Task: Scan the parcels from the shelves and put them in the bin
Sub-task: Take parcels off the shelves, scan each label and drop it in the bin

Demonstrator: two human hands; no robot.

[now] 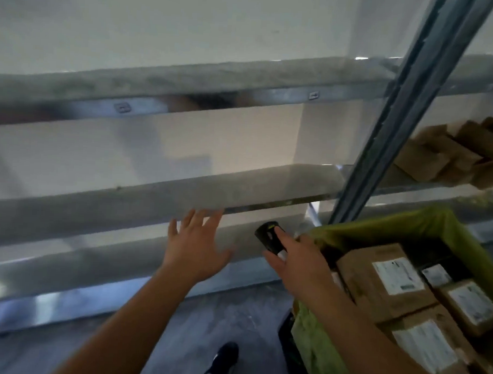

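My left hand (196,242) is held out with its fingers spread, in front of the edge of a bare metal shelf (154,194), and holds nothing. My right hand (295,261) grips a black handheld scanner (271,237), index finger along its top. The green-lined bin (379,229) stands at the lower right and holds several brown cardboard parcels (377,277) with white labels. More brown parcels (444,156) lie on the shelf beyond the grey upright post.
A grey metal upright (407,109) slants between the two shelf bays. A higher shelf (187,82) and a lower shelf (95,268) run across the left bay. Below is a grey floor, with my dark shoe (223,358) on it.
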